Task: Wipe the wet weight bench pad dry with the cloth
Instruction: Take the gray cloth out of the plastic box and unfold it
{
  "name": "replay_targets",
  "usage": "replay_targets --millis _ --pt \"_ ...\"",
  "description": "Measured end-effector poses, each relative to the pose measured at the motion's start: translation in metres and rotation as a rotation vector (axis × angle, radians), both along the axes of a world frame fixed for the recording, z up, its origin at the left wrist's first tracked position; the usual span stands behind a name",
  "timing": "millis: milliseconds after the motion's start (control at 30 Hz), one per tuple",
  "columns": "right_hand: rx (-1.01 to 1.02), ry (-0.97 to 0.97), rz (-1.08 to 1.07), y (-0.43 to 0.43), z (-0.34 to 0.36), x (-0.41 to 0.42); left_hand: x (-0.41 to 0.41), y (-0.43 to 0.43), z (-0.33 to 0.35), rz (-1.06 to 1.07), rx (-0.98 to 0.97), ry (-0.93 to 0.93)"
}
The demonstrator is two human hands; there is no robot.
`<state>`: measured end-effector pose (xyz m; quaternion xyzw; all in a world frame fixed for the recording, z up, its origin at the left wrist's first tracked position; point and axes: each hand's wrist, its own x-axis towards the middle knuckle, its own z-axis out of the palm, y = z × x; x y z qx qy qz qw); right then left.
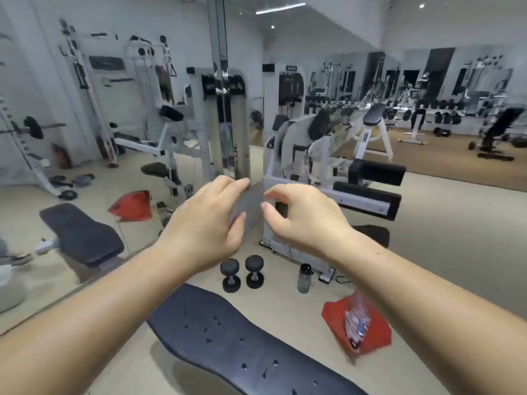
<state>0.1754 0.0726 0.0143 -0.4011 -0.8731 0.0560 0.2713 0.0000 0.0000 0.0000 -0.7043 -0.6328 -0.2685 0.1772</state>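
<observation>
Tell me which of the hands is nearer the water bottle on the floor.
Right. The right hand is raised above the water bottle; the left hand is further left, nearer the dumbbells. Both pinch the cloth.

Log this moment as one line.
phase: pre-wipe | cloth: held up between left hand and right hand | bench pad: wet, untouched

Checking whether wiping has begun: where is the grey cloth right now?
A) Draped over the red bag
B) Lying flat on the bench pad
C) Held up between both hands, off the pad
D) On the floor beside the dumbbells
C: the grey cloth is pinched between the left hand and the right hand, raised clear of the bench pad, which shows droplets.
</observation>
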Motion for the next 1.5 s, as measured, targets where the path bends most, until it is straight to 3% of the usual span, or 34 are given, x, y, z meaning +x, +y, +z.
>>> replay_targets --millis 167,400,667,867,1100,1500 --pt "-0.232 -0.018 -0.137 -0.009 -0.070 0.119 0.106 0.011 -0.068 -0.191 -0.166 -0.104" --pt "-0.373 -0.173 -0.415 -0.043 -0.133 0.368 0.338 0.021 -0.137 -0.478 -0.308 -0.157" --pt "-0.505 0.079 -0.805 -0.112 -0.188 0.677 0.668 0.009 -0.212 -0.748 -0.506 -0.341" --pt "-0.613 0.264 -0.991 -0.131 -0.230 0.815 0.810 0.014 -0.246 -0.867 -0.681 -0.386" --pt "-0.741 0.739 -1.123 -0.047 -0.281 0.902 0.888 0.114 -0.287 -0.822 -0.819 -0.449" --pt "-0.773 0.947 -1.331 0.176 -0.297 1.085 1.084 0.363 -0.309 -0.877 -1.087 -0.483"
